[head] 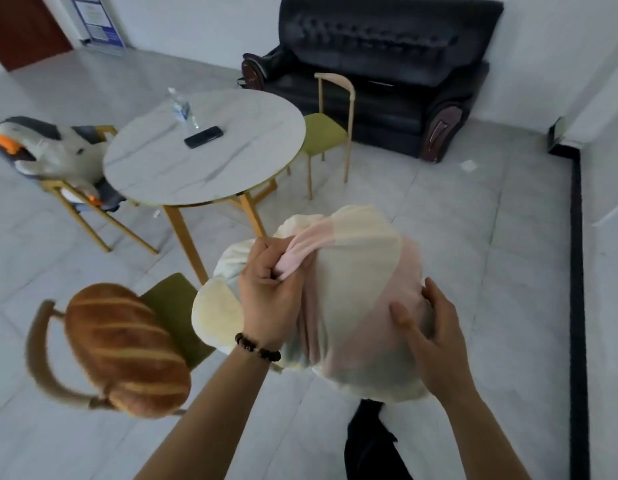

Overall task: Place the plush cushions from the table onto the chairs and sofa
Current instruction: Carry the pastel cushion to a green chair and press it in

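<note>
The left hand [269, 292] is clenched round a pink fold of the cream-and-pink plush cushion [356, 271], its fingers curled tight with the fabric bunched between them. A bead bracelet [257, 346] sits on that wrist. The right hand [435, 337] lies against the cushion's right flank, fingers spread fairly wide and flat on the plush, not curled round it. The cushion is up in the air above the tiled floor [473, 220], off the round table [155, 168] and on no seat.

A bread-loaf cushion [123, 348] lies across the seat of the near chair [172, 306], over the seat's near edge (this part is blurred). On the left chair [82, 220] rests what looks like a goose-shaped plush [51, 147].

On the table a clear bottle [181, 109] stands near the far edge, with a flat black device [203, 136] just beside it, toward the middle. A green-seated chair [324, 129] stands at the table's right edge, and a black sofa [387, 64] sits behind it.
</note>
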Available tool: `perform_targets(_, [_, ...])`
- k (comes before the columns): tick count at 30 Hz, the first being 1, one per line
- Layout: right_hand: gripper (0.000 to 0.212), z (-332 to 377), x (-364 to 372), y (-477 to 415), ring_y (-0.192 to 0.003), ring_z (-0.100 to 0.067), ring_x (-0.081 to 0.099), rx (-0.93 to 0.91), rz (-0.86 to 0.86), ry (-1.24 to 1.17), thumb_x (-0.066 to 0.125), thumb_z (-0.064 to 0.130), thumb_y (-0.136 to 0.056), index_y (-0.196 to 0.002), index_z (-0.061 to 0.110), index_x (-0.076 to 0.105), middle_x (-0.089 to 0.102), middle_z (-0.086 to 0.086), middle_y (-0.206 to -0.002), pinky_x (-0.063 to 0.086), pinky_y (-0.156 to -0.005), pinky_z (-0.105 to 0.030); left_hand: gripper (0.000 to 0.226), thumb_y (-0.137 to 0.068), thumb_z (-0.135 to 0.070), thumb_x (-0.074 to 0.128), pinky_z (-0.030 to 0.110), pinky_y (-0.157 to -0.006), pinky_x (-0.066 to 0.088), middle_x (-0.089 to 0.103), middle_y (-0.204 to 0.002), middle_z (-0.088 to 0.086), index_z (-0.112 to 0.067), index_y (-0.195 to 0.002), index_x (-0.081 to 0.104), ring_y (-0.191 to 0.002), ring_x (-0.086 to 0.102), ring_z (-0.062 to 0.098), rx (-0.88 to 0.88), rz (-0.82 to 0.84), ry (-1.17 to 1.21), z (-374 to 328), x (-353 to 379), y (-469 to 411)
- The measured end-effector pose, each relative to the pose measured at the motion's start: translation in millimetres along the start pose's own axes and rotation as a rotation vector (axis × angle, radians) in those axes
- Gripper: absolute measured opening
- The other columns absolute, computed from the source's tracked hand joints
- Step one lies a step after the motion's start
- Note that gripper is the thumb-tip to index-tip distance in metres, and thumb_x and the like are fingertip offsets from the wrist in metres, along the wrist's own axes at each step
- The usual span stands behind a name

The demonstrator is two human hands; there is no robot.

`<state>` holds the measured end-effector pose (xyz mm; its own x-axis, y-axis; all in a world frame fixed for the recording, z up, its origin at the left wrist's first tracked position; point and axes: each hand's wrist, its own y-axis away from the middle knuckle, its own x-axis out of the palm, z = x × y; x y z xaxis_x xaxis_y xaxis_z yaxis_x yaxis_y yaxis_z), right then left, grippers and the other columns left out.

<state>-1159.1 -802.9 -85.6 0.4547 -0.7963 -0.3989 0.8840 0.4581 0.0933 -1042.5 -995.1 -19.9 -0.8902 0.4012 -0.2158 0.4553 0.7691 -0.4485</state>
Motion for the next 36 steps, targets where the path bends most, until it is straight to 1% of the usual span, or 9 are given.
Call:
perform_targets(4, [0.138,-21,1,-121,-0.143,-0.020,0.038,0.110,0.011,-0.002,0.057,0.102,-0.043,-0.158,0.033,0.025,0.037,0.006,-0.158,0.037,-0.116,-0.049,0.032,-0.087,-0.001,0.074,0.008,-0.075,0.044,0.067,-0.088,0.005,-0.031,-0.096,0.070,-0.083,0.061,-0.004,-0.001,0.084,0.020,46,88,-90])
perform_targets(7, [0.150,-11,-7,-231,-0.145,-0.022,0.037,0.156,0.075,-0.052,0.067,0.096,-0.033,-0.161,0.032,0.021,0.034,0.004,-0.162,0.036,-0.112,-0.040,0.033,-0.087,0.000,0.074,0.008,-0.076,0.045,0.067,-0.091,0.000,-0.032,-0.095,0.071,-0.086,0.062,-0.004,-0.010,0.138,-0.002,72,149,-173])
perform_targets(9, [0.145,12,-14,-301,-0.141,-0.021,0.044,0.175,0.152,-0.070,0.075,0.084,-0.034,-0.160,0.033,0.026,0.041,0.007,-0.158,0.038,-0.104,-0.034,0.035,-0.087,-0.002,0.074,0.008,-0.076,0.045,0.067,-0.091,-0.002,-0.036,-0.095,0.070,-0.085,0.062,-0.005,0.011,0.138,-0.013,80,179,-230])
perform_targets(12, [0.125,53,-18,-403,-0.112,-0.018,0.060,0.212,0.229,-0.037,0.083,0.075,-0.025,-0.138,0.033,0.052,0.063,0.011,-0.130,0.046,-0.092,-0.032,0.024,-0.086,-0.010,0.070,0.008,-0.077,0.045,0.065,-0.091,-0.005,-0.032,-0.094,0.069,-0.086,0.061,-0.007,0.070,0.101,-0.067,94,211,-314])
perform_targets(16, [0.107,98,6,-514,-0.096,-0.009,0.063,0.178,0.211,-0.079,0.087,0.065,-0.024,-0.122,0.036,0.059,0.064,0.023,-0.105,0.047,-0.072,-0.021,0.011,-0.087,-0.030,0.063,0.008,-0.080,0.045,0.066,-0.095,-0.005,-0.035,-0.095,0.068,-0.092,0.061,-0.007,0.057,0.024,-0.099,130,234,-405])
perform_targets(21, [0.110,123,58,-649,-0.097,-0.005,0.062,0.107,0.089,-0.063,0.089,0.067,-0.027,-0.127,0.033,0.061,0.065,0.020,-0.110,0.049,-0.078,-0.025,0.017,-0.086,-0.035,0.066,0.006,-0.077,0.043,0.066,-0.094,-0.012,-0.052,-0.083,0.064,-0.090,0.062,-0.005,-0.098,-0.069,-0.055,218,291,-522])
perform_targets(29, [0.098,195,104,-856,-0.099,-0.016,0.055,-0.002,-0.109,0.044,0.095,0.049,-0.052,-0.137,0.019,0.056,0.058,0.009,-0.112,0.044,-0.083,-0.027,0.024,-0.092,-0.010,0.070,0.007,-0.084,0.043,0.064,-0.099,-0.015,-0.032,-0.101,0.067,-0.094,0.059,-0.002,-0.116,0.036,-0.078,303,383,-742])
perform_targets(32, [0.087,210,117,-919,-0.097,-0.013,0.056,-0.020,-0.124,0.066,0.095,0.041,-0.058,-0.134,0.021,0.057,0.059,0.012,-0.109,0.043,-0.080,-0.021,0.025,-0.091,-0.011,0.070,0.017,-0.086,0.046,0.065,-0.105,-0.009,-0.034,-0.099,0.065,-0.093,0.060,0.006,-0.190,0.068,-0.090,327,409,-805])
perform_targets(36, [0.086,197,152,-1012,-0.100,-0.012,0.053,0.014,-0.089,0.056,0.094,0.040,-0.062,-0.136,0.022,0.054,0.056,0.012,-0.113,0.044,-0.087,-0.025,0.017,-0.092,-0.017,0.070,0.031,-0.095,0.047,0.061,-0.112,-0.010,-0.026,-0.105,0.074,-0.113,0.058,0.018,-0.291,0.065,-0.189,392,453,-865])
